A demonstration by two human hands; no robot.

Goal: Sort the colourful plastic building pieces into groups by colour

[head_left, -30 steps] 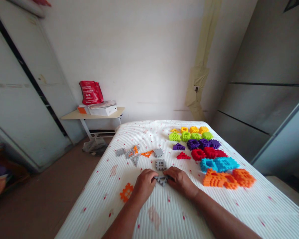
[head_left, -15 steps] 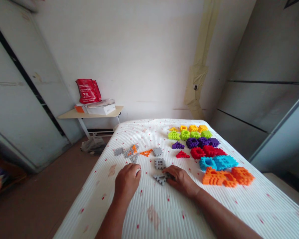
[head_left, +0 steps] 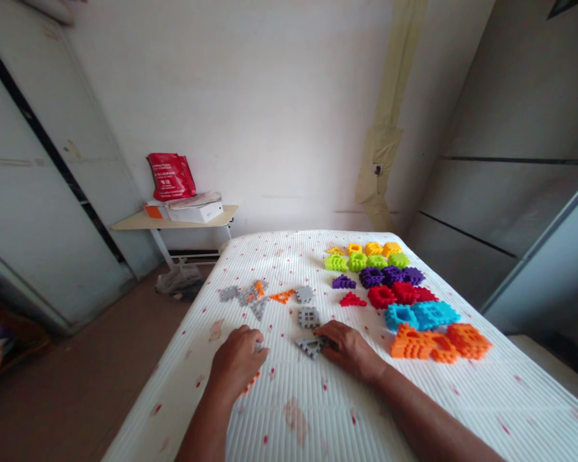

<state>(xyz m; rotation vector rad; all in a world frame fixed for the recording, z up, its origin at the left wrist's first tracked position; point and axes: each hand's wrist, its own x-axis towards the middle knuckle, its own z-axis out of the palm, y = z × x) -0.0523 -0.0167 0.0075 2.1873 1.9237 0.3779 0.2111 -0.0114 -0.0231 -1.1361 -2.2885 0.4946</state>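
My left hand (head_left: pixel 238 358) is closed, low over the sheet, with a sliver of a grey interlocking block (head_left: pixel 257 346) showing between thumb and fingers. Part of an orange block (head_left: pixel 251 383) peeks out beside the wrist. My right hand (head_left: pixel 347 348) has its fingers curled over a dark grey block, mostly hidden, at the right end of a grey triangular block (head_left: pixel 309 348). Just beyond lie a grey square window block (head_left: pixel 309 317) and a solid grey block (head_left: pixel 304 294). An orange triangular block (head_left: pixel 282 296) rests to their left.
Farther left is a loose group of grey and orange blocks (head_left: pixel 253 293). Rows of yellow, green, purple (head_left: pixel 392 275), red, blue and orange blocks (head_left: pixel 440 343) line the right side of the bed (head_left: pixel 293 417). A small table (head_left: pixel 125 222) with a red bag stands behind left.
My left hand has drawn back toward me and slightly left, uncovering the orange block by its wrist. My right hand stays at the grey triangular block.
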